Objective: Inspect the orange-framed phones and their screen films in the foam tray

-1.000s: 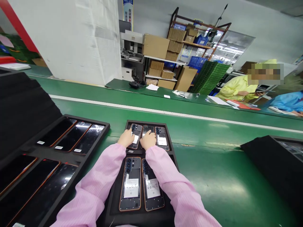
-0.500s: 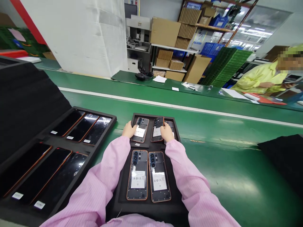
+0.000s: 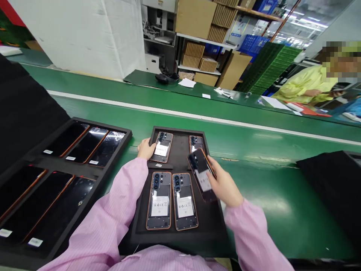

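Note:
A black foam tray (image 3: pixel 180 235) lies in front of me on the green belt (image 3: pixel 267 210). It holds open-backed phones with orange rims: two in the near row (image 3: pixel 171 200), one at the far left (image 3: pixel 161 146) and one at the far right (image 3: pixel 196 143). My left hand (image 3: pixel 145 149) grips the left edge of the far left phone, which stays in its slot. My right hand (image 3: pixel 223 184) is closed on another phone (image 3: pixel 202 173), lifted above the tray's right side and tilted.
A second black tray (image 3: pixel 93 188) at the left holds several phones lying screen up. Black foam (image 3: pixel 329 180) sits on the belt at the right. A person in a yellow coat (image 3: pixel 307 84) works beyond the belt. Shelves with cardboard boxes (image 3: pixel 197 19) stand behind.
My right hand has lifted the middle phone out of the far row and drawn it back toward me and to the right. My left hand stays at the far left phone.

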Demonstrator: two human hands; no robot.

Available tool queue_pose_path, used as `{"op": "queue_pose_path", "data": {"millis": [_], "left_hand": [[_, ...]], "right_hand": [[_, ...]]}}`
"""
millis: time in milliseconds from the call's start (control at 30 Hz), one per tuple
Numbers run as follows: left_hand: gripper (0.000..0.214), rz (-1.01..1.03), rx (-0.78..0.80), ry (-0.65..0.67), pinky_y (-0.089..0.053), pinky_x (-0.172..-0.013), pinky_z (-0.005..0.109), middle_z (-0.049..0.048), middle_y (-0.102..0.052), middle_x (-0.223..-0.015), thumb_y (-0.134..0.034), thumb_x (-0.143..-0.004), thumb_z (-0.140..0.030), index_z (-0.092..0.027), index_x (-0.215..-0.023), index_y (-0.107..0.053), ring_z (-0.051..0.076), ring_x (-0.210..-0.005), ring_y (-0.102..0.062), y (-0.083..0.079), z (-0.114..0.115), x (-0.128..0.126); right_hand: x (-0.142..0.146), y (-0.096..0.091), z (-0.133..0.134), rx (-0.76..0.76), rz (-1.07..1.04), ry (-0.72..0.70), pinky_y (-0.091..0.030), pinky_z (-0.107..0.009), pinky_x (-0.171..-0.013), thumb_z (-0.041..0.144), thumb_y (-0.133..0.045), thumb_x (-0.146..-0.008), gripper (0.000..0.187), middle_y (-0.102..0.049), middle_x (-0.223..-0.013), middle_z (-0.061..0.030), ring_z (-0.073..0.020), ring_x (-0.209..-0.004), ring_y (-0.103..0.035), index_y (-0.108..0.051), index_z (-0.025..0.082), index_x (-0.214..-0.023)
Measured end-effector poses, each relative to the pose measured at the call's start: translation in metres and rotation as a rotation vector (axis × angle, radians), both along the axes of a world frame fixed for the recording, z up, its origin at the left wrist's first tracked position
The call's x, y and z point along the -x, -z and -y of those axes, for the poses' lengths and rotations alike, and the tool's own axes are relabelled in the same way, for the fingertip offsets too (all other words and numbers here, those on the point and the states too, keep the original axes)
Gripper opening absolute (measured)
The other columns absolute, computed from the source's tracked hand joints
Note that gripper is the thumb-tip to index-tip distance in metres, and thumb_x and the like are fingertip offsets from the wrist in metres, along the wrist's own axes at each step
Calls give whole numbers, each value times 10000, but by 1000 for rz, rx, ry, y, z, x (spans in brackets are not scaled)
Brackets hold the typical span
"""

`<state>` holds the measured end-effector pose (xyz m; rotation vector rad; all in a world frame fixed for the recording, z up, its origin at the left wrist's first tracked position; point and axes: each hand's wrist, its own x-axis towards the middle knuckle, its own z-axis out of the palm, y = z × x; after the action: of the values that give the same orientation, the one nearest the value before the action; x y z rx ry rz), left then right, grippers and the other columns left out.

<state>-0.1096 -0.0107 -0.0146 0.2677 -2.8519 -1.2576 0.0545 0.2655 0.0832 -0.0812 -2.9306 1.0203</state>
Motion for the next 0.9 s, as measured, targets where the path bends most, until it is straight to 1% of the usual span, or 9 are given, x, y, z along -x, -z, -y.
{"op": "queue_pose_path", "data": {"millis": [100, 200, 267, 433, 600, 667, 767, 833, 900], "left_hand": [[431, -32, -45, -36, -303, -1157, 460, 112, -554, -1356, -510, -841, -314, -207, -1249, -601, 304, -1318, -466, 2, 0, 0], [418, -89, -111, -65, -333, -1154, 358, 96, -558, -1347, -563, -811, -277, -179, -1213, -623, 251, -1294, -488, 3, 2, -1], [414, -123, -158, -91, -354, -1139, 312, 106, -570, -1319, -587, -795, -259, -146, -1190, -637, 231, -1264, -511, 5, 4, -1], [409, -141, -301, -134, -480, -1027, 364, 130, -615, -1255, -569, -818, -268, -125, -1196, -633, 226, -1055, -639, 8, 8, -6], [415, -152, -437, -99, -478, -1045, 332, 118, -628, -1292, -536, -834, -213, -136, -1237, -597, 214, -1161, -617, 10, 9, -23], [443, -143, -458, -85, -463, -1066, 318, 118, -605, -1333, -543, -829, -197, -141, -1268, -573, 211, -1210, -593, 11, 10, -33], [472, -122, -441, -70, -462, -1066, 322, 117, -577, -1369, -539, -838, -203, -155, -1307, -539, 213, -1239, -574, 13, 10, -46], [490, -104, -390, -71, -468, -1056, 358, 132, -570, -1365, -545, -841, -230, -150, -1324, -526, 236, -1219, -583, 12, 11, -52], [502, -87, -311, -73, -459, -1052, 415, 161, -570, -1333, -559, -833, -269, -128, -1315, -538, 274, -1176, -595, 9, 12, -54]], "right_hand": [[-63, 14, 2, -116, -61, 106, -473, -451, -1011, 273, -322, -929, 569, -534, -1403, -101, -274, -1240, -564, -339, 204, -1494], [-95, 35, 6, -148, -28, 208, -480, -488, -1001, 317, -289, -946, 580, -513, -1418, -136, -300, -1264, -543, -304, 173, -1508], [-102, 44, 5, -113, 0, 237, -495, -483, -988, 333, -301, -946, 585, -498, -1432, -138, -299, -1281, -528, -303, 172, -1508], [-98, 59, -1, 116, 30, 262, -429, -446, -1092, 360, -351, -941, 593, -459, -1468, -131, -252, -1358, -450, -323, 143, -1492], [-97, 78, 14, 190, -15, 183, -379, -452, -1135, 360, -362, -953, 582, -426, -1490, -133, -242, -1390, -402, -312, 140, -1489], [-100, 85, 21, 137, -45, 136, -402, -451, -1112, 347, -343, -964, 574, -449, -1460, -156, -249, -1366, -428, -298, 124, -1490], [-105, 85, 25, -91, -88, 117, -465, -496, -1007, 320, -348, -954, 545, -549, -1278, -217, -309, -1203, -532, -398, 51, -1425], [-101, 75, 20, -268, -97, 88, -477, -519, -949, 312, -407, -928, 485, -583, -1160, -225, -337, -1078, -553, -543, 28, -1297], [-84, 58, 14, -376, -80, 25, -477, -501, -934, 307, -451, -917, 413, -604, -1108, -201, -327, -1013, -555, -632, 50, -1185]]}}
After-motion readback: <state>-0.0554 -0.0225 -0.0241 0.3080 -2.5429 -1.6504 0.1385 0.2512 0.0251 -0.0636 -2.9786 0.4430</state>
